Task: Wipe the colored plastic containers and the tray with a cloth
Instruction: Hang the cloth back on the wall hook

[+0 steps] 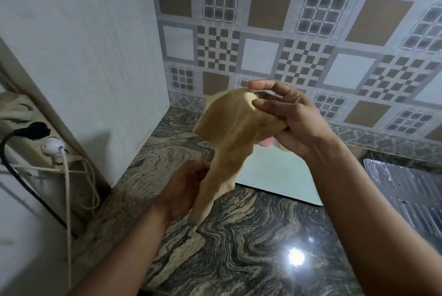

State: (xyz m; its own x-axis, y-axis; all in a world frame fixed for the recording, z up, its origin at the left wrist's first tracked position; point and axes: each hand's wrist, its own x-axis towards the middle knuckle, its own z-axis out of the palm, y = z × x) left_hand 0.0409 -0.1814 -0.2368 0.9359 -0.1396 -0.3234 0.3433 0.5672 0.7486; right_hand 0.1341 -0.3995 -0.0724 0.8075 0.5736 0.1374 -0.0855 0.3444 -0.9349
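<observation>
A tan cloth hangs in the air over the marble counter. My right hand pinches its upper part between thumb and fingers. My left hand grips the cloth's lower part from the left. Behind the cloth lies a pale tray on the counter. A pink container and a yellow container stand on the tray, mostly hidden by the cloth and my right hand.
The marble counter runs to a tiled back wall. A white panel closes the left side. A power strip with plugs and cables sits at far left. A ribbed metal drainboard lies at right.
</observation>
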